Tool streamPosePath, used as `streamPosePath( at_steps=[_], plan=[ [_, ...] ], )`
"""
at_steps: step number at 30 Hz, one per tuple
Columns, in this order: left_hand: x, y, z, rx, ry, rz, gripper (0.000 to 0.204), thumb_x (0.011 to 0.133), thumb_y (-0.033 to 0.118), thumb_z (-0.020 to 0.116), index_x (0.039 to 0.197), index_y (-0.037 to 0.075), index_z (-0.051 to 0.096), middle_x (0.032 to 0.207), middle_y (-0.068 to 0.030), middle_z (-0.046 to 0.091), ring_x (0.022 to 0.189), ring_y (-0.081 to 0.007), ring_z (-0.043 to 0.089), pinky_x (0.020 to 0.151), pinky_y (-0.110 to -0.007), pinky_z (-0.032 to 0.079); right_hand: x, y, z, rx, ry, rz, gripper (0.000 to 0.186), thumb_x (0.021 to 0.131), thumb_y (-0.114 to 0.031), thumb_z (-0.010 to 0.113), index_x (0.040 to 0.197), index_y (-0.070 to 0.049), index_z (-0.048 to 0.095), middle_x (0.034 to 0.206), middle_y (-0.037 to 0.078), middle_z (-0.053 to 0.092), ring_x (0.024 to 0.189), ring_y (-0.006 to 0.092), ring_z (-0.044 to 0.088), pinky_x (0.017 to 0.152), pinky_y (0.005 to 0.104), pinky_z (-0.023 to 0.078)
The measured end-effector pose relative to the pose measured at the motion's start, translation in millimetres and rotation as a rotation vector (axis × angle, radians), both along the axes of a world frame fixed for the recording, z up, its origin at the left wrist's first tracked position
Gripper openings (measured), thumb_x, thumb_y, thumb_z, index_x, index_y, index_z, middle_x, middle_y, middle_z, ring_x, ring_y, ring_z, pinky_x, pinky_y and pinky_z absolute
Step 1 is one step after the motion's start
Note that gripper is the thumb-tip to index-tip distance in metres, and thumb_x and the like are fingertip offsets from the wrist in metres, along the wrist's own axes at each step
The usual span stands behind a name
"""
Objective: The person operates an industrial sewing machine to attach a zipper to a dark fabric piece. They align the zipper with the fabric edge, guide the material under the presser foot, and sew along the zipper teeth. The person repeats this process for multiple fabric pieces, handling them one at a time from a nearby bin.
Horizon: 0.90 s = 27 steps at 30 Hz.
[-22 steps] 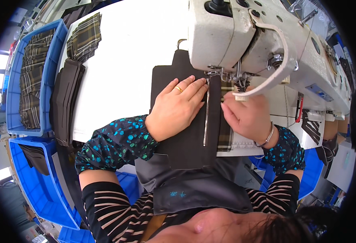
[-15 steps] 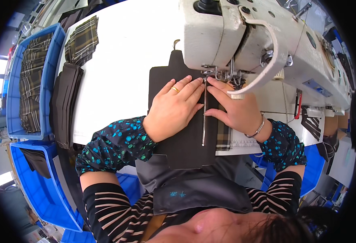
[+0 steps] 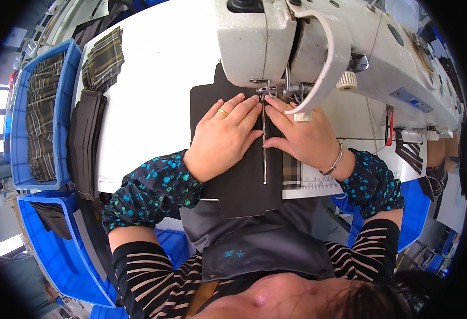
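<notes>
A dark brown fabric panel (image 3: 244, 194) lies under the head of a white sewing machine (image 3: 313, 58), its lower end hanging over the table's near edge. A silver-toothed zipper (image 3: 265, 162) runs down it toward me from the presser foot (image 3: 268, 91). My left hand (image 3: 224, 139) is flat on the panel left of the zipper, fingers stretched toward the foot. On the zipper's right side rests my right hand (image 3: 308, 135), fingers extended and thumb apart, its fingertips close to the foot. Some plaid fabric (image 3: 292, 173) shows beside the panel, below my right hand.
At the left, a blue bin (image 3: 66, 122) holds plaid pieces; a lower blue bin (image 3: 66, 266) contains dark fabric. Stacked plaid pieces (image 3: 103, 58) and folded dark pieces (image 3: 86, 141) lie along the table's left edge. A red-handled tool (image 3: 389, 125) is at the right.
The view has shifted slightly, so the machine appears farther left and higher. Both hands stay flat beside the zipper; any movement of the panel itself is too small to tell.
</notes>
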State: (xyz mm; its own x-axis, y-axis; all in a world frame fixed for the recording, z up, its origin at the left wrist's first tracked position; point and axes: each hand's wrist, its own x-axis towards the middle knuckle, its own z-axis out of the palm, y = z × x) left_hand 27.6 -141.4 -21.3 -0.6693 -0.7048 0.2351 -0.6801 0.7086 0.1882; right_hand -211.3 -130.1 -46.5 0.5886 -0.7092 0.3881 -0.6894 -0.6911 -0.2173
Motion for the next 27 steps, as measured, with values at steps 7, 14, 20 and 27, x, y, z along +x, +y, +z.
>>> streamPosePath(
  at_steps=[7, 14, 20, 27],
  plan=[
    [-1.4, -3.3, -0.2, -0.016, 0.021, -0.025, 0.053, 0.092, 0.026, 0.076, 0.136, 0.001, 0.065, 0.140, -0.0117, 0.065, 0.121, -0.0345, 0.063, 0.103, -0.044, 0.053, -0.6, -3.8, -2.3, -0.039, 0.007, 0.001, 0.066, 0.077, -0.051, 0.081, 0.125, -0.008, 0.068, 0.109, 0.004, 0.069, 0.098, 0.0237, 0.057, 0.084, 0.0384, 0.047],
    [2.1, -5.4, 5.0, 0.040, -0.040, -0.065, 0.069, 0.087, 0.041, 0.079, 0.141, 0.000, 0.063, 0.146, -0.0116, 0.062, 0.132, -0.0336, 0.059, 0.109, -0.043, 0.051, -0.3, -2.4, 0.1, -0.051, -0.031, 0.033, 0.063, 0.071, -0.059, 0.081, 0.108, -0.009, 0.070, 0.092, 0.002, 0.063, 0.094, 0.0216, 0.056, 0.082, 0.0360, 0.046],
    [2.8, -4.5, 5.2, 0.044, -0.072, -0.069, 0.080, 0.081, 0.049, 0.081, 0.142, 0.000, 0.062, 0.147, -0.0126, 0.061, 0.137, -0.0345, 0.056, 0.112, -0.044, 0.050, -0.3, -1.3, 2.6, -0.034, -0.003, 0.041, 0.067, 0.067, -0.064, 0.080, 0.105, -0.009, 0.069, 0.090, 0.002, 0.062, 0.093, 0.0219, 0.055, 0.083, 0.0361, 0.045],
    [4.3, -1.0, 2.4, 0.040, -0.059, -0.058, 0.082, 0.079, 0.048, 0.081, 0.143, 0.001, 0.062, 0.147, -0.0123, 0.061, 0.136, -0.0337, 0.057, 0.113, -0.045, 0.048, -0.9, -0.8, 2.4, -0.043, -0.029, 0.052, 0.067, 0.068, -0.063, 0.081, 0.106, -0.008, 0.072, 0.093, 0.003, 0.064, 0.092, 0.0232, 0.054, 0.084, 0.0372, 0.045]
  ],
)
